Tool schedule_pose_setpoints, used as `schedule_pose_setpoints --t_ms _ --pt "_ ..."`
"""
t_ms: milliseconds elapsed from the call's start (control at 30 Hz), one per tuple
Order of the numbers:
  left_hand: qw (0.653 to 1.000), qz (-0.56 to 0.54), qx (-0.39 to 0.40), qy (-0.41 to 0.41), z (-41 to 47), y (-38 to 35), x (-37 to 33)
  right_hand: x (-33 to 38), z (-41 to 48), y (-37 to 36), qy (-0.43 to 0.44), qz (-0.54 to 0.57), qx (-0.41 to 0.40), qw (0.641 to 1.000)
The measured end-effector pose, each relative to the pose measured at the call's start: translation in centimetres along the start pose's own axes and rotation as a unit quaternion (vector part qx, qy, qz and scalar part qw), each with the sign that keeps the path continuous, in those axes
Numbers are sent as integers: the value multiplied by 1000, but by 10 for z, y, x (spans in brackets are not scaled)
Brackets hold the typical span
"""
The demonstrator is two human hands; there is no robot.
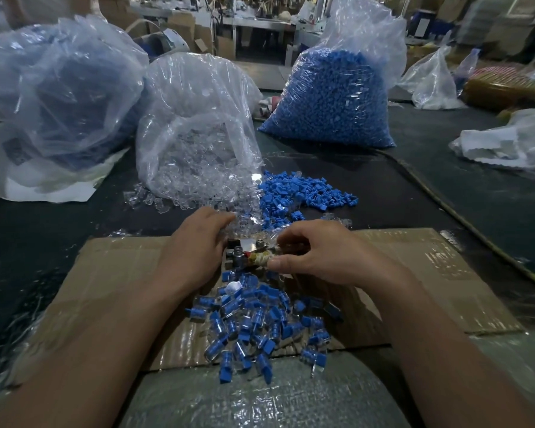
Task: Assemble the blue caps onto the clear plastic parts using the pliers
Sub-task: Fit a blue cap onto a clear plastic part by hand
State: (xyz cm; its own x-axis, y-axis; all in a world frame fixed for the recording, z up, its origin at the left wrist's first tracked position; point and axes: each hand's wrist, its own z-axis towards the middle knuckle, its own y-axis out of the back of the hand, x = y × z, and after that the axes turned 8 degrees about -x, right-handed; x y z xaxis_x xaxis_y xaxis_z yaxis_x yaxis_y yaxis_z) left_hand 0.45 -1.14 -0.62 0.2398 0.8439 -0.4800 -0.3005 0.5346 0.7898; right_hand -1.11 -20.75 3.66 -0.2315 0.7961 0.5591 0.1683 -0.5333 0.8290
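Pliers (250, 256) lie on the cardboard (121, 273) before us, our right hand (318, 254) at their 3 o'clock with fingers curled round the tape-wrapped handle. Our left hand (195, 245) sits at their 9 o'clock, fingertips among the clear plastic parts (155, 199); whether it grips one we cannot tell. Blue caps (303, 193) lie at 12 o'clock.

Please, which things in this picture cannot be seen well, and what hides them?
The pliers, head view: the left hand and right hand cover most of them; whether a part sits inside is unclear.
What the left hand holds, head view: lost among blurred clear parts.
The left bag, head view: wrinkled plastic veils its contents.
The far workbenches, head view: blurred and dim.
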Motion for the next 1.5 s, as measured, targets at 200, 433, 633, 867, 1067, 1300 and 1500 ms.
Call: schedule_pose_setpoints --t_ms 200,433,633,867,1067,1300,1500 --pt "1000 -5 0 11 1 -1 1 0 0 0 -2 2 1 1000" --pt "996 -51 -67 38 -1 5 -1 -1 1 3 1 17 -7 1000" --pt "973 -195 -96 82 -3 15 -9 -9 8 15 -19 56 -159 986" --pt "946 -290 -116 88 -10 22 -17 -37 17 26 -112 84 -314 939" --pt "943 -294 -133 78 -13 26 -22 -43 26 16 -114 -19 -223 968" --pt "931 -328 -116 106 -14 28 -25 -45 32 10 -134 -130 -149 971" --pt "930 -336 -106 102 -15 28 -25 -42 33 9 -83 -91 -131 984"
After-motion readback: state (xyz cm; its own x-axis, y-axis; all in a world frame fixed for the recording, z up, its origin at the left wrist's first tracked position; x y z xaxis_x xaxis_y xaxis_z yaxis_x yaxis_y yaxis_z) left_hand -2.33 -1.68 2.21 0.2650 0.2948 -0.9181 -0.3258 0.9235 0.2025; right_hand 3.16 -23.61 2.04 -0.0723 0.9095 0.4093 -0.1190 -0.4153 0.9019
